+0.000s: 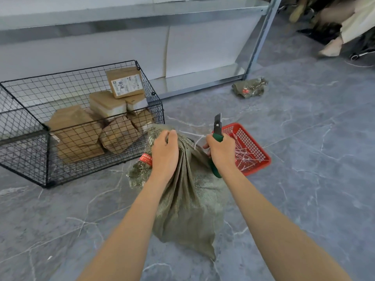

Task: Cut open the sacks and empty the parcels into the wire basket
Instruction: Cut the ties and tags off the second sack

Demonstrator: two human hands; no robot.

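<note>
Sack (188, 199), upright on the floor (304, 189) between wire basket (22, 138) and red tray (255, 136); its gathered neck is gripped by the curled fingers of the left hand (165, 153). The knife (217, 124), blade upward, is clasped by its green handle in the right hand (220, 151), just beside the neck. Parcels (77, 130) are piled in the wire basket; white ties (243, 157) lie in the red tray. A second sack (250, 89) lies well apart.

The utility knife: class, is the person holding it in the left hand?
No, the right hand grips the utility knife, while the left hand grips the sack.
</note>
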